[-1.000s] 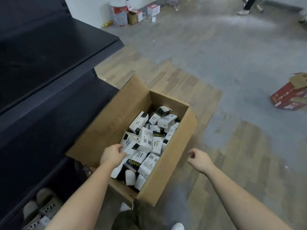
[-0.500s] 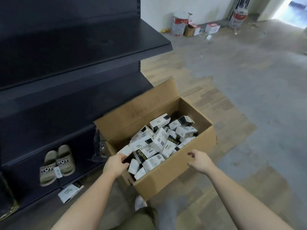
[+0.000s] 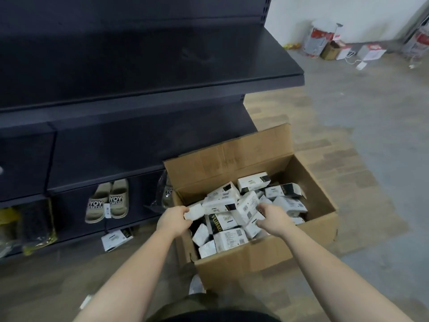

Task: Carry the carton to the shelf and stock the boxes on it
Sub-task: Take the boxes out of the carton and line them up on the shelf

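An open brown carton (image 3: 267, 254) stands on the floor beside a dark shelf unit (image 3: 139, 61). It holds several small white and black boxes (image 3: 222, 201) in a loose heap. My left hand (image 3: 173, 219) is at the carton's left rim and pinches a small white box (image 3: 193, 211). My right hand (image 3: 272, 216) reaches into the carton over the heap, its fingers curled against a white box (image 3: 247, 209). Whether it holds that box is not plain.
A pair of beige slippers (image 3: 108, 201) stands on the lowest shelf, with a yellow and dark packet (image 3: 37, 221) further left. One white box (image 3: 116, 238) lies on the floor below them. Paint buckets (image 3: 319, 39) and small cartons stand by the far wall.
The view swung left toward the shelf. My right hand moved from outside the carton's front wall into the heap. My left hand now pinches a white box at the rim.
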Available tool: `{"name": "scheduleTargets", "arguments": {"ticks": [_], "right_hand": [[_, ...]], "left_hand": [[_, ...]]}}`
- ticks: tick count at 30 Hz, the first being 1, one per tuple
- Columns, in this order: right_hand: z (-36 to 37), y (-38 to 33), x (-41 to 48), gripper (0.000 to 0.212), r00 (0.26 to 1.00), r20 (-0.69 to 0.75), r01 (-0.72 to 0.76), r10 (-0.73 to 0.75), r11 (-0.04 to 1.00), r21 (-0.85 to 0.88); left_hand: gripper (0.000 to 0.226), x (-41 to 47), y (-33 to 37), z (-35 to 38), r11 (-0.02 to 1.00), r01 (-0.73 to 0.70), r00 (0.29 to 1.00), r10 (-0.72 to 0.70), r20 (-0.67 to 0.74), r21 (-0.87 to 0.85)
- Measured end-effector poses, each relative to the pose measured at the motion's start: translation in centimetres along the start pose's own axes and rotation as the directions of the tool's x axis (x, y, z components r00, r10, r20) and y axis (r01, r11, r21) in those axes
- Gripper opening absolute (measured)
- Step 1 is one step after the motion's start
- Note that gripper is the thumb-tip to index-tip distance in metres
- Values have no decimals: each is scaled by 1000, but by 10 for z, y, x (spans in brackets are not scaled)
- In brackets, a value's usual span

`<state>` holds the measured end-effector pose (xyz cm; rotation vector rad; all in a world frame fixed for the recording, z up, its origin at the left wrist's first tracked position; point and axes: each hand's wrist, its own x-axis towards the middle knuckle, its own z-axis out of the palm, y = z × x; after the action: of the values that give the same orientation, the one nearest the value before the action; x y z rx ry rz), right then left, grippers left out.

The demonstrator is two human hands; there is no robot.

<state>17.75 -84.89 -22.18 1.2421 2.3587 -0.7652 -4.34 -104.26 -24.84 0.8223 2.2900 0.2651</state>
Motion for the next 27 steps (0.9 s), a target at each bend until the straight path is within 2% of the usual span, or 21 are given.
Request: {"name": "scheduleTargets", "arguments": {"ticks": [6,12,16,27], "right_hand": [[-13,6,44,61,993,61,105,-101,992,-65],[-31,15,82,65,964,148,250,-219,939,-236],[-33,25,108,66,944,199,315,-261,891,-327],[34,29,186,60,923,290,352,-252,858,-375]], "left_hand": [[50,8,21,7,995,84,996,-86,-31,-58],[57,15,49,23,984,175,984,-174,-36,22],[52,28,65,41,973,211,977,-207,-44,95],[52,95,54,87,961,213,977,-208,-49,177]]}}
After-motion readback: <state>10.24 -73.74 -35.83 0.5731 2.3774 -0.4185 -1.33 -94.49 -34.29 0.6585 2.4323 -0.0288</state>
